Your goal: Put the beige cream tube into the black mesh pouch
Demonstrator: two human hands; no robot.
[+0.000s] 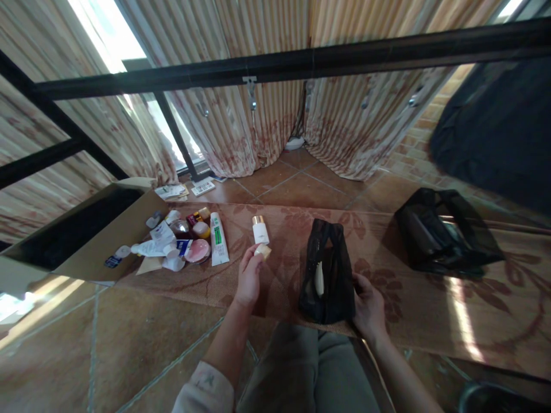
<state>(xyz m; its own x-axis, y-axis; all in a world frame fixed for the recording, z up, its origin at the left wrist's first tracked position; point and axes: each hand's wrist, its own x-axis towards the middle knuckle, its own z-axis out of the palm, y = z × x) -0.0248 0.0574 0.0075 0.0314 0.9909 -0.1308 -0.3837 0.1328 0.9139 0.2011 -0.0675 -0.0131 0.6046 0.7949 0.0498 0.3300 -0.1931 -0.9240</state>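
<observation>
My left hand (248,281) is closed around a small cream-coloured container (263,250), its kind unclear. Just beyond it, a white bottle with a gold cap (260,230) lies on the patterned runner (284,275). A black mesh bag (333,292) stands before my knees, its top open, with a pale slim item (319,279) inside. At the bag's right side, my right hand (369,304) grips its edge, the fingertips partly hidden. To the left lie a white and green tube (219,241) and a pile of toiletries with a pink round container (198,251).
An open cardboard box (103,241) stands at the far left beside the pile. Another black mesh bag (447,229), filled with things, sits on the right. A dark metal rail (275,66) crosses ahead of the curtains (258,126). Papers (202,187) lie on the tiled floor.
</observation>
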